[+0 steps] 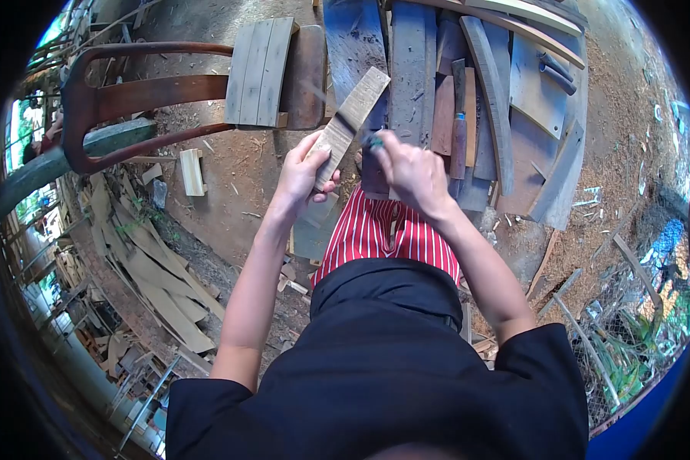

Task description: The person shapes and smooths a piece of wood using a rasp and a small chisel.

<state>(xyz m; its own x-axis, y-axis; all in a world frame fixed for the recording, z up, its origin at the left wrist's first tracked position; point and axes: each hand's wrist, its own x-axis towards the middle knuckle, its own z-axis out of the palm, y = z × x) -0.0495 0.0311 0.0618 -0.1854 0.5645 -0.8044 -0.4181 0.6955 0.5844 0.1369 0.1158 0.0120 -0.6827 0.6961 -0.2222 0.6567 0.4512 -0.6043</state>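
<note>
My left hand [304, 170] is closed on the lower end of a short, flat piece of wood [354, 109], which tilts up to the right above the workbench [410, 69]. A dark band, perhaps a shadow, crosses the wood's middle. My right hand [414, 170] is closed just right of the wood. A small dark object [371, 142] with a greenish tint shows at its fingers, too blurred to name. On the bench to the right lies a tool with a dark handle and a blue end [458, 146].
A wooden chair [153, 92] at left bears a slatted wooden piece [259, 73]. Curved wooden strips [489, 96] and boards cover the bench's right side. A wood offcut [193, 172] lies on the dirt floor, with thin scrap boards [149, 261] at lower left and shavings at right.
</note>
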